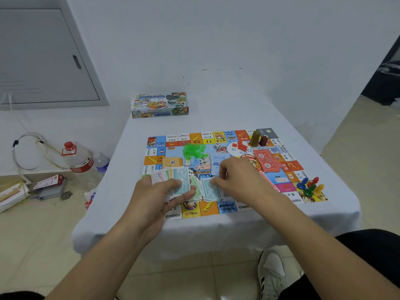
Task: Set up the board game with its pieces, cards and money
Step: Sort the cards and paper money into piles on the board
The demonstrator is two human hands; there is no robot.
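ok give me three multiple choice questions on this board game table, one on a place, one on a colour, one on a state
1. Where is the game box?
A. on the floor
B. on the table beyond the board's far edge
C. on the board

2. What colour is the heap of small plastic houses left of the die?
A. green
B. yellow
C. black

3. What is the left hand doing?
A. resting flat and empty
B. pointing at the box
C. holding a fanned stack of paper money

Answers:
1 B, the box sits on the white tablecloth behind the game board.
2 A, the heap is bright green.
3 C, its thumb and fingers are curled round the notes while the right hand touches the money pile on the board.
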